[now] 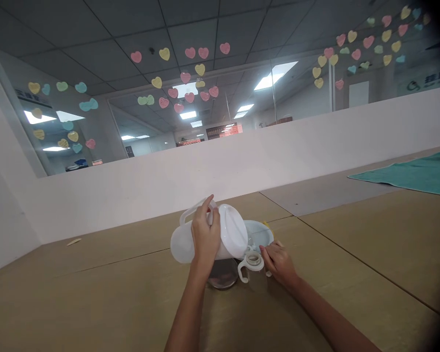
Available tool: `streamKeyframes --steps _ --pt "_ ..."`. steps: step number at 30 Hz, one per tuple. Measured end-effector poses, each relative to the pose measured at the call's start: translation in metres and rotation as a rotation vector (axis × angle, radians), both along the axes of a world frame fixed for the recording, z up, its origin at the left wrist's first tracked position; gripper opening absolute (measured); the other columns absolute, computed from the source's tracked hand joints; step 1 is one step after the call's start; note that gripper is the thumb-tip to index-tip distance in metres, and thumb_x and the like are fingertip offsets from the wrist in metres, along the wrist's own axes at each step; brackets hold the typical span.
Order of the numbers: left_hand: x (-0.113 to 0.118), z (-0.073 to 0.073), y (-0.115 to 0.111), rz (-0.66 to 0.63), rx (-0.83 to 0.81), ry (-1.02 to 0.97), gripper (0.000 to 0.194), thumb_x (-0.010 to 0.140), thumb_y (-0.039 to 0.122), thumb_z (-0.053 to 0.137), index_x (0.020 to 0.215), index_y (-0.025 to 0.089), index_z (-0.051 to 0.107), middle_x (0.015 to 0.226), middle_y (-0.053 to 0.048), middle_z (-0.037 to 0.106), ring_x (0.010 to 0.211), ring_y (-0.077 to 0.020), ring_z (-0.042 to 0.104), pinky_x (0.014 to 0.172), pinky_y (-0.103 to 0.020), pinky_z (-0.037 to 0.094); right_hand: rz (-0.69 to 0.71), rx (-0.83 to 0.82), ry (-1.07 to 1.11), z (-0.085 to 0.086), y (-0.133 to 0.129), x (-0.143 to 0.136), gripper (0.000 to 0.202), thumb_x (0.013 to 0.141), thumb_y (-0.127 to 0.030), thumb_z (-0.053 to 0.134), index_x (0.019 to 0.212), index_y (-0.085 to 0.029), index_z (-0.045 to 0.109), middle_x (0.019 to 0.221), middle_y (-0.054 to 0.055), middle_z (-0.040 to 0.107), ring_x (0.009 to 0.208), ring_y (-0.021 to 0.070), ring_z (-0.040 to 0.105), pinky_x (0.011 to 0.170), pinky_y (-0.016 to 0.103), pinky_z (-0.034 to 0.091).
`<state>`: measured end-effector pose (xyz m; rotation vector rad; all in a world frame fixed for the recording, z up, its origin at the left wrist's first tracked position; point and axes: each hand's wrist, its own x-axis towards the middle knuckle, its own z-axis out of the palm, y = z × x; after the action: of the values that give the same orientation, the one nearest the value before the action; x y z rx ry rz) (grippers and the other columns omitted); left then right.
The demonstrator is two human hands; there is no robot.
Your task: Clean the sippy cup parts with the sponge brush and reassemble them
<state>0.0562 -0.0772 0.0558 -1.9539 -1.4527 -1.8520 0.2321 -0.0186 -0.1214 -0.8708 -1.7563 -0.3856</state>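
Jug [181, 243] is tilted above the worktop [113, 303], its lid [235, 230] facing right; the left hand [206, 234] has its fingers wrapped around it. The right hand [278, 261] curls its fingers beside the bottle [254, 266]; whether they grip, I cannot tell. Behind stands a bowl [262, 229].

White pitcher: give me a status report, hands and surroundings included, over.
Left hand holding white pitcher, tilted, lid on. Right hand by handled cup, grip unclear. Pale bowl close behind cup.
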Motion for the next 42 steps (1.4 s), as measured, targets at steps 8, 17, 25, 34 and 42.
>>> streamKeyframes --steps 8,17,25,34,42 --pt "0.005 -0.004 0.0 -0.038 -0.031 0.007 0.034 0.083 0.029 0.048 0.116 0.024 0.057 0.097 -0.005 0.063 0.09 -0.0183 0.056 0.082 -0.032 0.043 0.007 -0.007 -0.001 0.0 0.001 0.0 0.041 0.091 -0.023 0.038 0.051 -0.018 0.048 0.048 -0.001 0.048 0.048 0.0099 0.04 0.062 0.027 0.03" --pt "0.009 -0.004 -0.003 0.069 -0.032 0.169 0.037 0.083 0.026 0.045 0.119 0.023 0.054 0.099 -0.006 0.063 0.091 -0.0199 0.055 0.082 -0.034 0.042 0.018 0.04 0.019 -0.001 0.002 -0.001 0.039 0.089 -0.019 0.041 0.05 -0.017 0.046 0.048 -0.002 0.046 0.048 0.0088 0.036 0.061 0.026 0.029" --pt "0.008 -0.002 -0.001 0.12 -0.028 0.184 0.036 0.081 0.024 0.047 0.116 0.022 0.056 0.093 -0.005 0.064 0.088 -0.019 0.056 0.082 -0.033 0.042 0.024 0.047 0.014 -0.002 0.002 0.0 0.038 0.089 -0.017 0.042 0.051 -0.017 0.045 0.048 -0.002 0.045 0.048 0.0087 0.036 0.062 0.026 0.028" --pt "0.003 -0.003 0.002 0.152 0.021 0.156 0.038 0.079 0.026 0.049 0.117 0.023 0.057 0.09 -0.005 0.062 0.088 -0.0199 0.054 0.082 -0.034 0.041 0.023 0.044 0.004 -0.002 0.003 0.0 0.037 0.089 -0.017 0.042 0.052 -0.016 0.046 0.049 -0.002 0.046 0.049 0.0087 0.037 0.062 0.026 0.029" --pt "-0.06 -0.001 0.037 -0.088 0.075 -0.682 0.045 0.069 0.03 0.058 0.113 0.018 0.058 0.08 -0.002 0.06 0.072 -0.0121 0.056 0.072 -0.026 0.045 0.019 0.052 0.012 -0.001 0.002 -0.002 0.038 0.089 -0.017 0.042 0.051 -0.016 0.047 0.048 -0.002 0.046 0.049 0.0085 0.037 0.063 0.026 0.029"
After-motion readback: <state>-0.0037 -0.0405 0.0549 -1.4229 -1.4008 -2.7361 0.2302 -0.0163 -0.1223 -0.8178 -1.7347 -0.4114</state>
